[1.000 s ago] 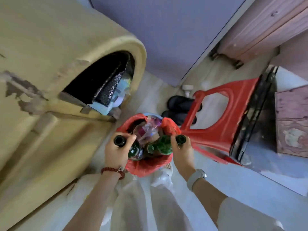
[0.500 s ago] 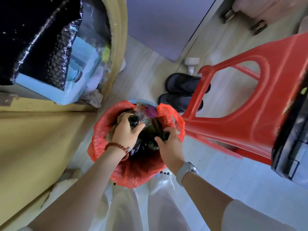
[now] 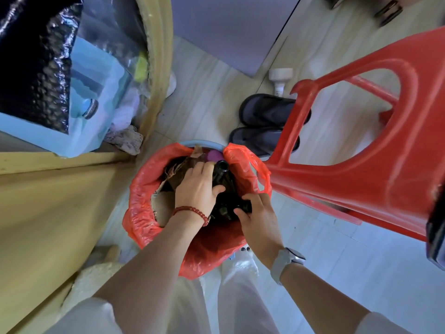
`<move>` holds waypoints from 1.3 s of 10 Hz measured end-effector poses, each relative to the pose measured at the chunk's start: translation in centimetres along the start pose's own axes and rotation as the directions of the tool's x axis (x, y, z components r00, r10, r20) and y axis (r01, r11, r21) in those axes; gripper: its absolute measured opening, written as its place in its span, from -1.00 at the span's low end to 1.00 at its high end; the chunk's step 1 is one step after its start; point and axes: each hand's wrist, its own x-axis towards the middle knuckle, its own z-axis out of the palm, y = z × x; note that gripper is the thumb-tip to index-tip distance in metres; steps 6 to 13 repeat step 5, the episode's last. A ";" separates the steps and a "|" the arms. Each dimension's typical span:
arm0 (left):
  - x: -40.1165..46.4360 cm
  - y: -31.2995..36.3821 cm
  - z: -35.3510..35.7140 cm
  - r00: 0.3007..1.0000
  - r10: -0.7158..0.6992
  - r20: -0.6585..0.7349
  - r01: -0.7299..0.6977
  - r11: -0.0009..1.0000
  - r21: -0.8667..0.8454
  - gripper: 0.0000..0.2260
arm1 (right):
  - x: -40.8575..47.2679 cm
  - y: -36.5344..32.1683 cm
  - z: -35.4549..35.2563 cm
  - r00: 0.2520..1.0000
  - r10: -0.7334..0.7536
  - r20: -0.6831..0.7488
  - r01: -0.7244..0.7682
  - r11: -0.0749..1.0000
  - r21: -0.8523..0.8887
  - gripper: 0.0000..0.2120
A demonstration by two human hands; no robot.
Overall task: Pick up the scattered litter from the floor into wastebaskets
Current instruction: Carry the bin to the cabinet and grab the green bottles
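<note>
A: What is the largest object in view?
B: A yellow cabinet (image 3: 48, 225) fills the left side. Its open compartment holds a pale blue box (image 3: 96, 97) and black bubble wrap (image 3: 31, 56).

A: And on the right?
B: A red plastic stool (image 3: 361, 165) stands on the pale floor (image 3: 349, 273). A pair of dark slippers (image 3: 267, 126) lies partly under its near leg, and a small white bottle (image 3: 280, 80) stands just beyond them.

A: Where is the wastebasket?
B: At centre, between cabinet and stool. The wastebasket (image 3: 204, 143) shows only a blue rim at the far edge; a red bag (image 3: 142, 203) lines it and drapes over the sides. Inside lie cardboard scraps (image 3: 166, 208) and a purple piece (image 3: 214, 155).

A: Where is the litter being handled?
B: Two dark glass bottles sit inside the bag. The upright bottle (image 3: 222, 172) shows its open mouth near the far rim. The second bottle (image 3: 231, 208) lies lower, close to the near side.

A: How are the hands set?
B: The left hand (image 3: 197, 186), with a red bead bracelet (image 3: 192, 212) at the wrist, curls round the upright bottle, thumb on its near side. The right hand (image 3: 260, 218), above a grey watch (image 3: 286, 261), grips the second bottle with bent fingers.

A: Anything smaller?
B: White trouser legs (image 3: 231, 304) at the bottom edge.
</note>
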 end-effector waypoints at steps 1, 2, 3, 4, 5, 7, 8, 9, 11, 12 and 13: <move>-0.4 0.3 -0.3 0.997 -0.061 -0.049 0.057 0.995 -0.085 -0.58 | 0.0 0.1 0.0 1.000 -0.001 0.018 0.002 0.999 -0.054 -0.70; -0.4 0.4 0.4 0.998 -0.030 -0.059 0.027 0.999 -0.044 -0.64 | 0.8 -0.4 -0.1 1.000 -0.018 0.024 0.022 0.982 -0.188 -0.69; -0.5 0.5 0.7 0.997 -0.037 -0.074 0.034 0.999 -0.042 -0.69 | 1.4 -0.7 -0.4 0.995 -0.073 0.067 0.093 0.928 -0.362 -0.71; -1.0 0.7 1.1 0.995 -0.077 -0.067 0.076 0.997 -0.015 -0.70 | 1.5 -0.8 -0.6 0.989 -0.102 0.112 0.140 0.897 -0.418 -0.75; -1.5 0.0 1.3 0.995 -0.091 -0.038 0.092 0.995 0.024 -0.65 | 1.3 -0.7 -0.6 0.990 -0.110 0.086 0.135 0.912 -0.386 -0.73; -1.5 0.0 1.3 0.995 -0.091 -0.038 0.092 0.995 0.024 -0.65 | 1.3 -0.7 -0.6 0.990 -0.110 0.086 0.135 0.912 -0.386 -0.73; -1.5 0.0 1.3 0.995 -0.091 -0.038 0.092 0.995 0.024 -0.65 | 1.3 -0.7 -0.6 0.990 -0.110 0.086 0.135 0.912 -0.386 -0.73; -1.5 0.0 1.3 0.995 -0.091 -0.038 0.092 0.995 0.024 -0.65 | 1.3 -0.7 -0.6 0.990 -0.110 0.086 0.135 0.912 -0.386 -0.73; -1.5 0.0 1.3 0.995 -0.091 -0.038 0.092 0.995 0.024 -0.65 | 1.3 -0.7 -0.6 0.990 -0.110 0.086 0.135 0.912 -0.386 -0.73; -1.5 0.0 1.3 0.995 -0.091 -0.038 0.092 0.995 0.024 -0.65 | 1.3 -0.7 -0.6 0.990 -0.110 0.086 0.135 0.912 -0.386 -0.73; -1.5 0.0 1.3 0.995 -0.091 -0.038 0.092 0.995 0.024 -0.65 | 1.3 -0.7 -0.6 0.990 -0.110 0.086 0.135 0.912 -0.386 -0.73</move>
